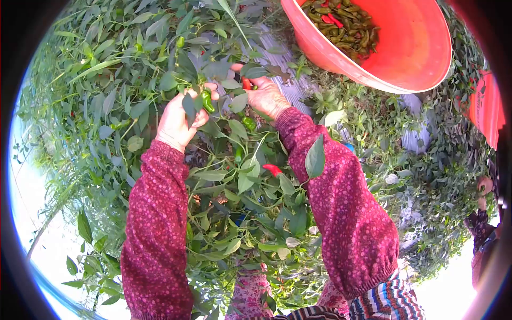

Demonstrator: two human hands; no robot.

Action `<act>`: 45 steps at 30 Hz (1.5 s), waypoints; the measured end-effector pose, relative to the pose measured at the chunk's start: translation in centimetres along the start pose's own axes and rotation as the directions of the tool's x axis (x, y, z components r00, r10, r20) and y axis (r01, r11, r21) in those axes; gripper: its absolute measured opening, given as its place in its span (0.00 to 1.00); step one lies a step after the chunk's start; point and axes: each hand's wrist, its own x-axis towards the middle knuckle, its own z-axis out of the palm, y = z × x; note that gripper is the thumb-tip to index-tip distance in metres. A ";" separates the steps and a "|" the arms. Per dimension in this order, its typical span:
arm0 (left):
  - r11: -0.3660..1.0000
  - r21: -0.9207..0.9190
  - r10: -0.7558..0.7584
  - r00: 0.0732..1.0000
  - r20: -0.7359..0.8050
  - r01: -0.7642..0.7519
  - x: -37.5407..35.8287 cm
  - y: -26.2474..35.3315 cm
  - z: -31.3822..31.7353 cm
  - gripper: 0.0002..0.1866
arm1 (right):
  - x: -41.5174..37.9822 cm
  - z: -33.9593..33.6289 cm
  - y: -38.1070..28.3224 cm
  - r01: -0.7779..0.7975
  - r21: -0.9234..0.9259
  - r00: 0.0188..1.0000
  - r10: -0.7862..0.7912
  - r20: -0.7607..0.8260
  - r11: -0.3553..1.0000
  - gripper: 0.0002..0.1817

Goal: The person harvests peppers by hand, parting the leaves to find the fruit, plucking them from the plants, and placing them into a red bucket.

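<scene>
- Left hand (pixel 178 121) curled round a green pepper (pixel 207 101); a hard tug could tear leaves (pixel 189 110) too!
- Right hand (pixel 268 99) bends by a reddish pepper (pixel 246 84), grip hidden, can't tell.
- Red bucket (pixel 410 50) sits apart: a slip could lose peppers in foliage (pixel 232 246).

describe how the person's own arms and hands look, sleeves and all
Left hand and right hand are bare. Maroon sleeves speckled with pink end in ribbed cuffs at the wrists; striped fabric shows beyond the right one's gathered upper end.

Maroon oversleeves (pixel 157 234) with small pink flowers and ribbed cuffs (pixel 169 151); multicoloured striped top (pixel 381 300); pink flowered trousers (pixel 250 292).
</scene>
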 end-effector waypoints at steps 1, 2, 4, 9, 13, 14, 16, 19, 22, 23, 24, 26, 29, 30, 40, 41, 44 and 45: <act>1.000 -0.005 -0.026 0.999 0.039 0.026 -0.2 -0.1 -0.1 0.22 | 1.3 -0.3 1.3 -0.175 0.315 0.983 0.148 0.107 0.933 0.24; 1.000 -0.008 -0.021 0.999 0.039 0.021 -0.4 -0.2 -0.2 0.22 | 1.4 -0.6 2.7 0.034 -0.123 0.983 -0.011 0.182 0.992 0.21; 0.999 0.003 -0.040 0.999 -0.022 0.040 -0.6 -0.4 0.0 0.22 | 1.4 -0.5 4.1 0.280 -0.508 0.953 -0.170 0.252 0.814 0.17; 0.995 0.043 -0.086 0.996 -0.004 0.086 -0.9 0.2 -0.8 0.23 | 0.5 -0.1 4.4 0.133 -0.324 0.979 -0.073 0.191 0.937 0.14; 0.996 0.057 -0.067 0.997 -0.022 0.068 -1.7 0.6 -2.5 0.22 | -1.1 0.8 1.9 -0.053 -0.319 0.963 0.134 0.236 0.946 0.12; 0.995 0.077 -0.053 0.994 -0.097 0.060 -1.8 0.5 -2.7 0.21 | -1.8 1.0 0.7 -0.096 -0.328 0.951 0.184 0.248 0.940 0.12; 0.992 0.124 -0.022 0.999 -0.044 0.028 -1.9 0.4 -3.0 0.20 | -2.5 0.7 0.5 -0.062 -0.362 0.948 0.168 0.269 0.930 0.13; 0.999 0.048 0.028 0.978 -0.206 -0.019 -1.9 -0.5 -3.3 0.18 | -2.9 0.4 0.8 -0.147 -0.095 0.927 0.171 0.333 0.985 0.17; 0.997 0.073 0.002 0.997 -0.080 0.004 -1.6 -0.7 -3.4 0.14 | -4.0 0.7 0.6 -0.279 0.109 0.919 0.232 0.318 0.954 0.18; 1.000 0.027 0.015 0.991 -0.131 -0.012 -1.7 -1.2 -3.1 0.14 | -4.2 0.5 0.9 -0.325 0.196 0.900 0.239 0.365 0.925 0.21; 1.000 0.026 0.014 0.991 -0.132 -0.011 -1.8 -1.4 -2.4 0.14 | -4.4 0.5 0.8 -0.327 0.195 0.899 0.241 0.365 0.925 0.21; 0.998 0.057 0.000 0.932 -0.364 0.022 -2.2 -1.5 -1.1 0.15 | -4.7 0.5 0.6 -0.365 0.465 0.909 0.200 0.367 0.806 0.20; 0.966 0.249 -0.009 0.971 -0.239 0.070 -2.4 -1.3 -2.0 0.13 | -4.7 0.5 0.4 -0.356 0.406 0.915 0.226 0.333 0.842 0.17; 0.966 0.250 -0.008 0.971 -0.239 0.070 -2.3 -1.5 -1.6 0.13 | -4.9 0.6 0.1 -0.364 0.346 0.917 0.268 0.295 0.865 0.16; 0.992 0.093 -0.056 0.960 -0.276 0.084 -2.2 -1.9 -1.4 0.16 | -4.9 0.3 0.7 -0.349 0.491 0.926 0.212 0.313 0.799 0.21; 0.997 0.044 -0.047 0.953 -0.300 0.064 -2.1 -2.1 -1.4 0.18 | -5.1 -0.2 0.8 -0.372 0.510 0.908 0.191 0.372 0.776 0.23; 0.998 -0.041 0.041 0.996 -0.082 -0.045 -2.6 -2.5 -1.3 0.20 | -5.6 0.0 0.2 -0.371 0.555 0.924 0.239 0.297 0.744 0.25; 0.998 -0.041 0.040 0.996 -0.084 -0.043 -2.6 -2.6 -1.3 0.20 | -6.0 -0.1 -0.1 -0.359 0.546 0.926 0.215 0.312 0.757 0.26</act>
